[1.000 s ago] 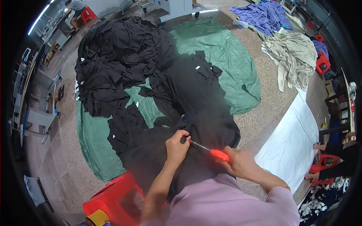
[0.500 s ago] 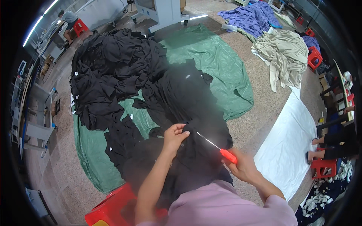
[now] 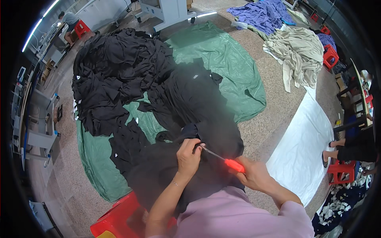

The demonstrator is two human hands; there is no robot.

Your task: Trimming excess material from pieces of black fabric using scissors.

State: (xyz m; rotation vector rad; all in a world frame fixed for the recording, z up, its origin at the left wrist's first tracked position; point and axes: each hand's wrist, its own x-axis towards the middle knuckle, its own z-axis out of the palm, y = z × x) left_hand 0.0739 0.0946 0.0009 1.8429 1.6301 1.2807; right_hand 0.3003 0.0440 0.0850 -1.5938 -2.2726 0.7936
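A black garment [image 3: 162, 158] is spread over my lap and runs forward into more dark cloth. My left hand [image 3: 189, 158] is closed in a pinch on its fabric. In my right hand [image 3: 256, 174] is a red-handled tool [image 3: 234, 165] with a thin metal shaft, much like a seam ripper. Its shaft points left and away from me, and the tip meets the cloth right at my left fingertips. The fingers partly hide the exact spot of contact.
A big heap of black garments [image 3: 119, 59] lies on a green sheet [image 3: 222, 51]. Right of it are a white sheet [image 3: 301, 142], beige cloth [image 3: 297, 51] and purple cloth [image 3: 262, 16]. A red stool [image 3: 115, 218] stands at lower left. Another person's feet [image 3: 329, 152] rest at the right.
The tool's tip has moved down and left from beside the cloth to my left fingertips. My left hand has shifted slightly right and toward me, still pinching the fabric.
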